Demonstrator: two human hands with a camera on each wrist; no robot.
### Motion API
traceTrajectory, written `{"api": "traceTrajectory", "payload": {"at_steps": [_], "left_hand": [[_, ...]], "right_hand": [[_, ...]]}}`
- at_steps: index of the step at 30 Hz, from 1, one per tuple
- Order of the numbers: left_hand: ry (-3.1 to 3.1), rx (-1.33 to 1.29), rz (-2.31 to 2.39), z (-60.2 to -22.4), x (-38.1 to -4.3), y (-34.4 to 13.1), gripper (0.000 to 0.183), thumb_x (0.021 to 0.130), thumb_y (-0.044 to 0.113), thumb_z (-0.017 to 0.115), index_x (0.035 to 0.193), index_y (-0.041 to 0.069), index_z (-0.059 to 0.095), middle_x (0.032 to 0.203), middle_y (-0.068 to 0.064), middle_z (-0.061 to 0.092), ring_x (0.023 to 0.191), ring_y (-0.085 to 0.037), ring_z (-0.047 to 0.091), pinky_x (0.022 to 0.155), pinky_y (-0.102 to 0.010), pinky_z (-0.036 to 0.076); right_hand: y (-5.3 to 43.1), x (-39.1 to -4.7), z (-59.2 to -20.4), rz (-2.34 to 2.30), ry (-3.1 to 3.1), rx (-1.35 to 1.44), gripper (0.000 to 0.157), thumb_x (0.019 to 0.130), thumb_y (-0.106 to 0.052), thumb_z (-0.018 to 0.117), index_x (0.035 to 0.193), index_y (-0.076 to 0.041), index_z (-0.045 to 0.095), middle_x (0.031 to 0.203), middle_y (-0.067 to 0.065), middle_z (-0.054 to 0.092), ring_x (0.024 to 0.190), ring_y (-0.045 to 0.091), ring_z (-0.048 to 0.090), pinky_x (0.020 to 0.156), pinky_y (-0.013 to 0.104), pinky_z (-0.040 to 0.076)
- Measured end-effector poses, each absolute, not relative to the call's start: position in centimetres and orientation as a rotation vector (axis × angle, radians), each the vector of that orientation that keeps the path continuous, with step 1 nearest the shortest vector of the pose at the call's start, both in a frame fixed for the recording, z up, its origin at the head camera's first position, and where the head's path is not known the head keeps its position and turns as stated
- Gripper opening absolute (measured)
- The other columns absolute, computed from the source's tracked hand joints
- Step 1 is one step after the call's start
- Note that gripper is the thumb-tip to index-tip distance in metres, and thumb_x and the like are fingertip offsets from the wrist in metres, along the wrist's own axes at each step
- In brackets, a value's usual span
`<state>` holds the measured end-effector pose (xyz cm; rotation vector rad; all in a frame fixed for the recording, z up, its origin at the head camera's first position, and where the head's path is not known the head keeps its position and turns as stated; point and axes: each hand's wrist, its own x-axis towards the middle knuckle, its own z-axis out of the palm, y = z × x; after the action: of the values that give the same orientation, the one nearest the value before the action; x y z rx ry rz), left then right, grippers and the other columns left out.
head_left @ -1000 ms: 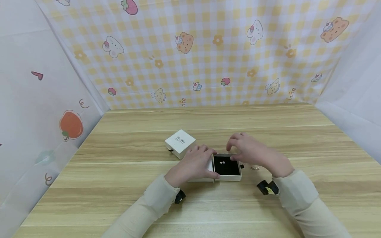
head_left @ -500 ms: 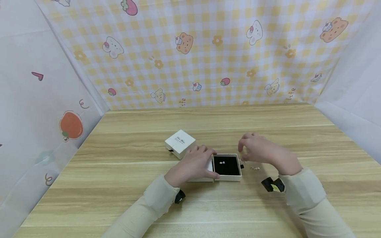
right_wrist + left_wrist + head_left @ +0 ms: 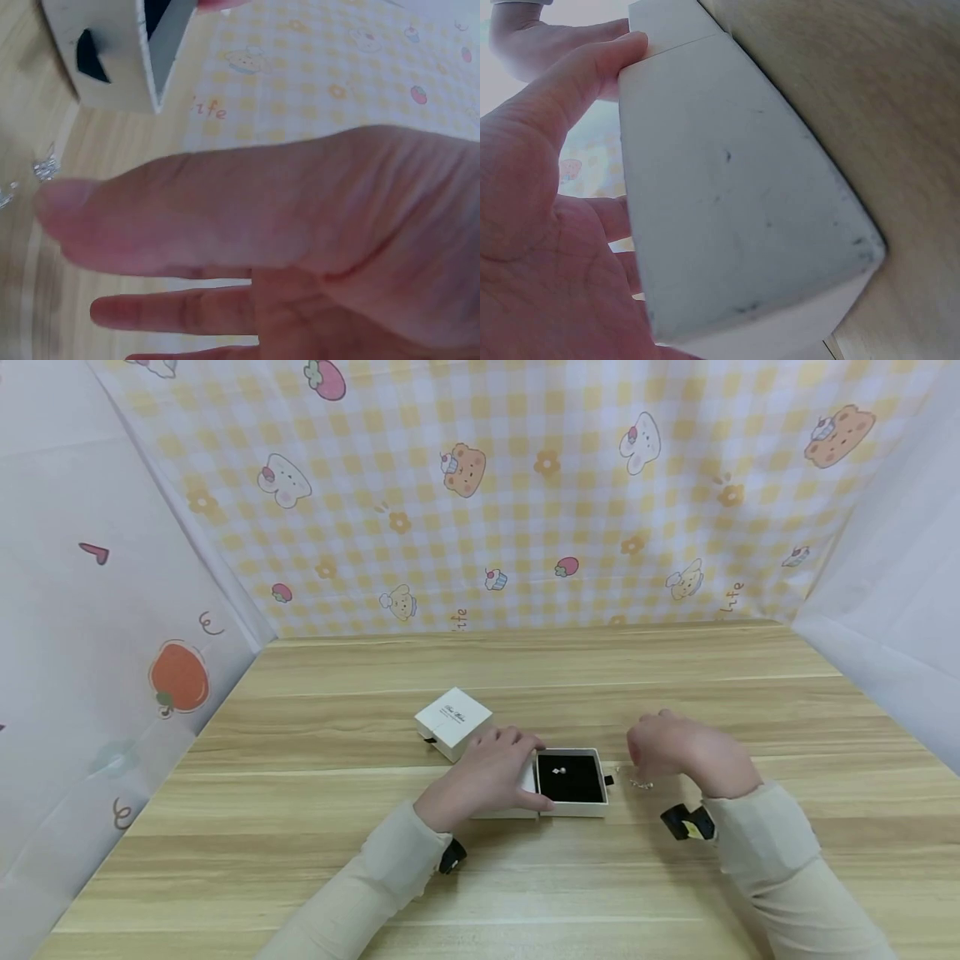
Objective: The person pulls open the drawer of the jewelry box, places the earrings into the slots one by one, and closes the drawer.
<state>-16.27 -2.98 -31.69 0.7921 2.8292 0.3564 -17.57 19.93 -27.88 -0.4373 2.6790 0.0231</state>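
My left hand (image 3: 487,775) grips a white drawer-style jewelry box (image 3: 727,165), thumb on the near side and fingers over the far side. Its drawer (image 3: 573,810) is pulled out to the right and has a black lining and a black pull tab (image 3: 610,780). Small shiny earrings (image 3: 559,770) sit on the lining. Right of the drawer, my right hand (image 3: 686,752) is low over the table, fingers pointing down beside several tiny sparkly jewelry pieces (image 3: 642,785). In the right wrist view its thumb is extended toward a silvery piece (image 3: 45,165), and the visible fingers are straight.
Behind my left hand stands a second white box (image 3: 454,717) with dark lettering on its lid. The wooden table (image 3: 360,677) runs back to a yellow checked cloth (image 3: 525,510), with white cloth (image 3: 127,652) at the sides.
My right hand has moved from over the open drawer to the right, then down toward the jewelry pieces on the table. The left hand and box have stayed put.
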Motion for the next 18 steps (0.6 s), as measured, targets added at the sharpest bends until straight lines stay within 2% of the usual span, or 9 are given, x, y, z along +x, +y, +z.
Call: {"api": "traceTrajectory", "payload": {"at_steps": [6,9,14,18], "left_hand": [[2.822,0.789,0.371,-31.6,-16.2,-3.0,0.075,0.072,0.057,0.070,0.134,0.021,0.047,0.134,-0.005,0.048,0.126,-0.030,0.038,0.104,-0.050,0.028],[2.821,0.792,0.373,-31.6,-16.2,-3.0,0.075,0.073,0.056,0.070,0.134,0.021,0.047,0.134,-0.005,0.048,0.125,-0.030,0.038,0.104,-0.050,0.028],[2.827,0.800,0.366,-31.6,-16.2,-3.0,0.075,0.073,0.057,0.070,0.134,0.021,0.047,0.133,-0.005,0.048,0.125,-0.030,0.039,0.104,-0.050,0.028],[2.828,0.803,0.364,-31.6,-16.2,-3.0,0.076,0.072,0.057,0.070,0.134,0.021,0.046,0.132,-0.006,0.049,0.125,-0.030,0.038,0.104,-0.050,0.028]], "right_hand": [[19.9,-17.7,-28.5,0.132,2.672,-0.377,0.007,0.069,-0.005,0.066,0.070,-0.010,0.062,0.084,0.005,0.056,0.085,0.029,0.046,0.085,0.058,0.041],[19.8,-17.7,-28.8,0.160,2.685,-0.362,0.008,0.071,-0.006,0.067,0.068,-0.009,0.060,0.086,0.008,0.056,0.085,0.029,0.046,0.084,0.056,0.042],[19.7,-17.7,-29.2,0.214,2.693,-0.338,0.013,0.075,-0.013,0.069,0.076,-0.004,0.060,0.091,0.013,0.056,0.085,0.029,0.045,0.081,0.052,0.043],[19.7,-17.8,-29.4,0.225,2.695,-0.339,0.013,0.074,-0.011,0.068,0.080,-0.001,0.061,0.091,0.014,0.055,0.085,0.029,0.044,0.082,0.052,0.043]]}}
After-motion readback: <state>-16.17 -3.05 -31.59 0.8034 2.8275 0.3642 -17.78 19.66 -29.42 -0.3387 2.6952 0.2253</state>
